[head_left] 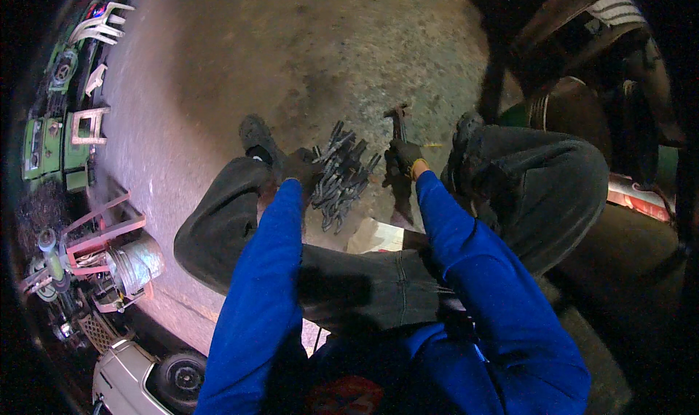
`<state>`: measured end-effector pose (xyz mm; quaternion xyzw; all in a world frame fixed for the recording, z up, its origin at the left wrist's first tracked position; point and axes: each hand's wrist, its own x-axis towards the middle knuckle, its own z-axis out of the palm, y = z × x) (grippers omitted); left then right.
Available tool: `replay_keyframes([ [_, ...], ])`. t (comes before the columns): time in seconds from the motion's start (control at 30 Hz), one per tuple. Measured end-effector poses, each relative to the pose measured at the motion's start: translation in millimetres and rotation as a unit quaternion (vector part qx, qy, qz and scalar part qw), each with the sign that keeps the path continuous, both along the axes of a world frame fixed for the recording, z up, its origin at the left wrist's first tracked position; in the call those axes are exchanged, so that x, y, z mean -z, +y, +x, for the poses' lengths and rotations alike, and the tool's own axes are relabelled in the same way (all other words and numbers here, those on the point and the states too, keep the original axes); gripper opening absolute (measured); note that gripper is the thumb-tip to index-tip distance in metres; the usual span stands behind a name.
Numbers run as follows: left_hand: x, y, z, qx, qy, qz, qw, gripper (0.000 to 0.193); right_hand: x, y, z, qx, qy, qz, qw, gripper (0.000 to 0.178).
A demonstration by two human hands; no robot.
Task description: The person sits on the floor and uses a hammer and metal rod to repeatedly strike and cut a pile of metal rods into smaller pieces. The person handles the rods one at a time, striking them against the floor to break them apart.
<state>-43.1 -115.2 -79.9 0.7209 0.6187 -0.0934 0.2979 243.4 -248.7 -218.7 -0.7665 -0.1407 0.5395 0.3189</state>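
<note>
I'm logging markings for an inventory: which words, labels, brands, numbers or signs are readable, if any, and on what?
None readable.
Red print on the person's dark top: too blurred.
Pale sheet: no lettering legible.
Hammer in the right hand: no marking legible.

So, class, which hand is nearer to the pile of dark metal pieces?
Left: the left hand is at the left edge of the pile, while the right hand grips the hammer, off to the pile's right.
</note>
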Motion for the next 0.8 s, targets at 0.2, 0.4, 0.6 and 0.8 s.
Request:
replay_keyframes([
  [0.2,10,-2,-24,0.006,0.04,0.023,0.999,0.051,-35,9,-21,0.03,0.105,0.004,0.994,0.037],
  [0.4,-7,-2,5,-0.047,-0.041,-0.067,0.996,0.053,48,-1,2,0.006,-0.02,0.047,0.999,0.034],
  [0.6,-8,-5,11,-0.02,-0.028,-0.046,0.998,0.051,65,-7,5,-0.036,-0.028,0.129,0.991,0.032],
  [0.8,-17,-11,-7,-0.087,0.003,-0.045,0.995,0.045,-8,5,-24,-0.018,0.051,0.051,0.997,0.031],
])
